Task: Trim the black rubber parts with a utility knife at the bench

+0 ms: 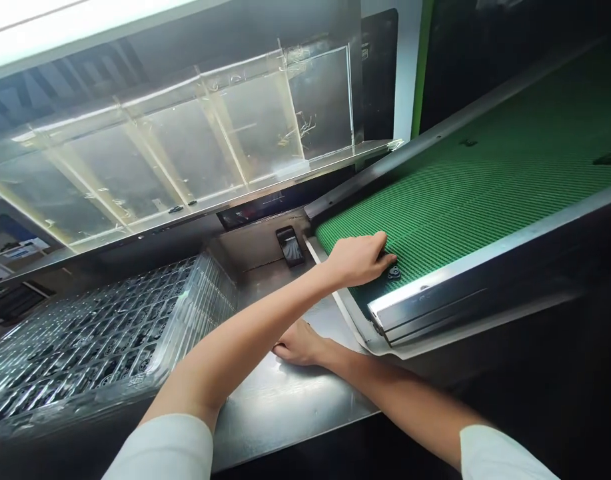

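Note:
My left hand (360,259) reaches across to the lower end of the green conveyor belt (435,213), its fingers closed. Something dark shows between thumb and fingers, too small to make out. Right by those fingertips, a small black part with a round hole (394,272) lies on the belt. Below my left forearm, my right hand (301,343) is closed low over the metal table (270,407). Its fingers are partly hidden, and what they hold cannot be made out.
A stack of clear plastic trays (185,327) with black parts stands at left. A phone (290,245) leans at the table's back corner. Clear divided bins (175,153) hang above. The belt's metal side rail (485,253) borders the right, and another dark part (468,142) lies farther up.

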### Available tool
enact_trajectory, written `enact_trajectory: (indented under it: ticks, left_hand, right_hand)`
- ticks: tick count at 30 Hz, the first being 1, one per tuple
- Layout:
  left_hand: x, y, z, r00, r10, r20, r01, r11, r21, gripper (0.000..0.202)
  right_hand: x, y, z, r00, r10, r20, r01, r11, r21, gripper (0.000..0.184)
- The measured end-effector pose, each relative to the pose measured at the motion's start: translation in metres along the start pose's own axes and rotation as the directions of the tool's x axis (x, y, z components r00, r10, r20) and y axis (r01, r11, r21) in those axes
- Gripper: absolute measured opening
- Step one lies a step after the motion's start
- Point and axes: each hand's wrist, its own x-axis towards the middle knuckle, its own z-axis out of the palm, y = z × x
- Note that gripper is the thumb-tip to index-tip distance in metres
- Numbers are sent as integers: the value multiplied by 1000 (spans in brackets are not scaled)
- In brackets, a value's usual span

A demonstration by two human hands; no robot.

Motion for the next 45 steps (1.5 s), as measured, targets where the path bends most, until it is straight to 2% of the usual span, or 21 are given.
enact_trajectory:
  ticks: [3, 7, 9, 15, 23, 31, 35, 37, 39, 40, 43, 45]
  left_hand:
    - [1, -2, -1, 1000, 13, -1, -13, 1000, -21, 10]
    - [-9, 0, -4, 996, -2, -94, -18, 977, -212, 8]
    - [-16, 6, -4, 993, 12, -115, -42, 965, -258, 8]
    - [-28, 19, 0, 994, 94, -52, -99, 990, -105, 14]
    - [-27, 16, -1, 985, 153, -84, -169, 957, -237, 12]
    - [-23, 8, -12, 979, 198, -52, -204, 907, -370, 7]
    - [-27, 4, -12, 973, 212, -91, -230, 876, -423, 4]
    - [-30, 2, -10, 977, 182, -113, -214, 849, -484, 5]
    - [-32, -2, -10, 988, 108, -113, -155, 774, -614, 5]
    - [-33, -5, -10, 994, 57, -95, -108, 699, -707, 5]
    - [-44, -16, -16, 996, -87, -19, 12, 345, -939, 12]
    - [-64, -25, -24, 980, -191, -60, -31, 152, -988, 20]
  right_hand:
    - [-1, -3, -1, 1000, -3, 24, 3, 1000, 14, 13]
    - [-2, -5, -1, 999, 0, 52, -2, 999, 37, 12]
    - [-2, -4, 0, 998, 2, 66, -5, 999, 52, 11]
    - [-3, 0, 4, 993, -1, 117, -11, 995, 102, 12]
    - [-5, 1, 5, 984, 16, 180, -44, 987, 153, 16]
    - [-5, -1, 0, 985, 13, 174, -44, 983, 177, 11]
    - [-5, -3, -2, 992, 20, 124, -46, 977, 210, 12]
    - [-5, -4, -2, 993, 26, 115, -49, 978, 203, 11]
    - [-4, -4, -2, 993, 34, 114, -53, 984, 172, 9]
    - [-4, -4, -2, 993, 41, 110, -57, 986, 154, 9]
    - [-4, -3, 0, 995, 71, 77, -80, 989, 125, 8]
    - [-4, -2, 1, 995, 95, 42, -99, 987, 124, 8]
